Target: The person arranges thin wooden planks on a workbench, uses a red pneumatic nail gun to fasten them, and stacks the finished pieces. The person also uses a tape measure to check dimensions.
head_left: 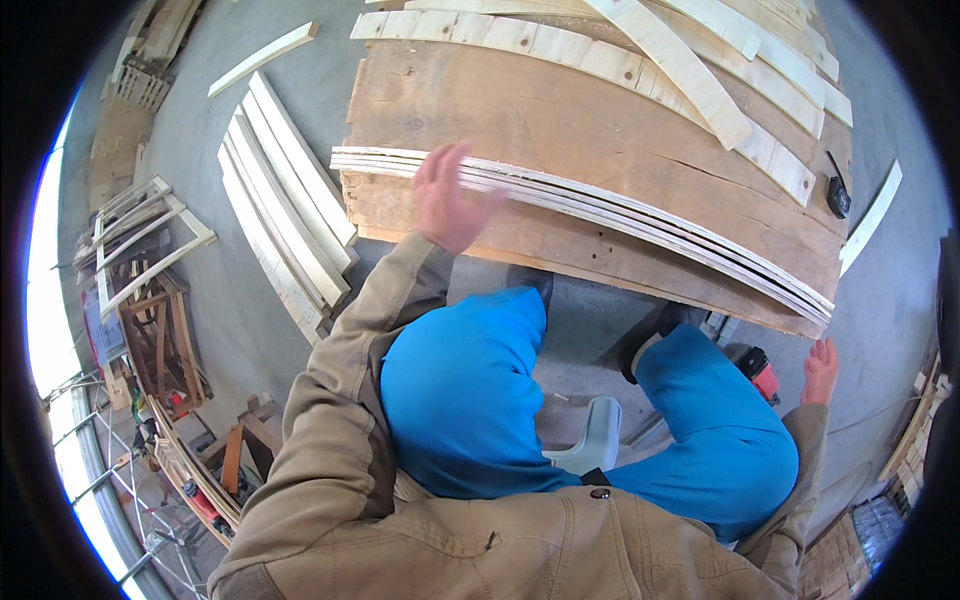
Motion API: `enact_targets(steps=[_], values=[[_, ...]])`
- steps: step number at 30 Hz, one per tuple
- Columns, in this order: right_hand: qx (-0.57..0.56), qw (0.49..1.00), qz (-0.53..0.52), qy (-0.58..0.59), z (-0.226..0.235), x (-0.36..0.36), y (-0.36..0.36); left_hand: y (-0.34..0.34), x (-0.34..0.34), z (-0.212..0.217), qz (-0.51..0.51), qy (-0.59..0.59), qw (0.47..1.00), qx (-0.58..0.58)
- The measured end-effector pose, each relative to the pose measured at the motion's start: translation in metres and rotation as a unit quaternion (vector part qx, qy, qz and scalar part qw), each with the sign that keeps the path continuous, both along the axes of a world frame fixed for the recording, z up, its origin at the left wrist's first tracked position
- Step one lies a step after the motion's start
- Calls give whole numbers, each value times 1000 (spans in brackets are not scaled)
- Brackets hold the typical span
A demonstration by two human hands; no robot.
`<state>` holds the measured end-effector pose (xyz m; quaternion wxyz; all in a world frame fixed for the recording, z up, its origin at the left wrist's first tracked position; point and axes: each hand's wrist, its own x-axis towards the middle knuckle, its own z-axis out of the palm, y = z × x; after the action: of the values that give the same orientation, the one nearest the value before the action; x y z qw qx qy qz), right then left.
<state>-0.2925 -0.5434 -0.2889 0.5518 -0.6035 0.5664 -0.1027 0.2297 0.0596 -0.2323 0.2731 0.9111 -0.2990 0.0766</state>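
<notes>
Several long plywood strips (640, 222), stacked together, lie across the near part of a wide plywood worktop (560, 110). Over their left part is my left hand (455, 200), slightly blurred, its fingers raised and the thumb apart, gripping nothing. Whether its underside touches the strips I cannot tell. Just below the strips' right end, beyond the worktop's corner, my right hand (820, 372) has its fingers stretched upward and holds nothing visible.
More pale boards (560, 45) lie crisscrossed along the worktop's far side. A black tape measure (838, 197) rests at its right edge. Long boards (285, 200) are on the floor to the left. A red and black tool (762, 375) sits below the right corner.
</notes>
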Motion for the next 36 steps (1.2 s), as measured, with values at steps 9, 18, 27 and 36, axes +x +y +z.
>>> enact_targets(steps=[9,18,27,36], values=[[22,1000,6,17,0,1,14,42,-12,-37,421,458,700,-351],[68,996,55,15,2,19,23,31,-1,-47,389,515,667,-373],[71,996,53,12,11,33,36,30,-2,-50,372,522,658,-396],[82,994,64,20,10,36,35,30,-1,-52,369,527,656,-395]])
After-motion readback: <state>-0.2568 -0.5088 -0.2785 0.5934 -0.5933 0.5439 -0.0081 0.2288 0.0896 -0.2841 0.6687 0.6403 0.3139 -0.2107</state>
